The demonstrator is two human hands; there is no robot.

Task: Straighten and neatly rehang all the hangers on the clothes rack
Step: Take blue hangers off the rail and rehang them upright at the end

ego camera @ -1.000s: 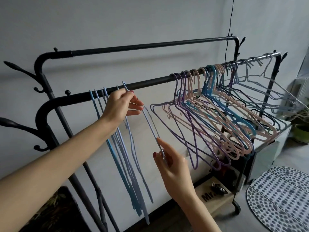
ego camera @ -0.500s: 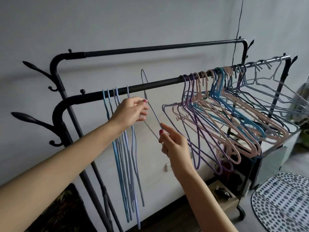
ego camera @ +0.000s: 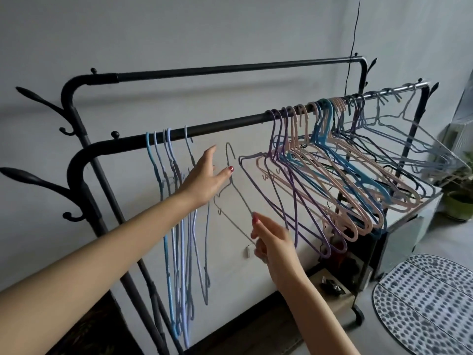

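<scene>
The far-right hangers (ego camera: 432, 160) are blurred. The grey hanger (ego camera: 231, 198) is partly covered by the left hand (ego camera: 204, 180); contact cannot be determined. The rack (ego camera: 230, 125) base and the patterned mat (ego camera: 425, 303) are cut off by the frame edges

This looks like a room in a home, perhaps a bedroom or laundry corner. Beyond both hands stands a black metal clothes rack (ego camera: 230, 124) against a plain pale wall (ego camera: 179, 34), its rail crowded with coloured plastic hangers (ego camera: 332, 175) to the right of the hands. Further right sit a potted plant (ego camera: 458, 201) and a spotted floor mat (ego camera: 425, 303).
</scene>
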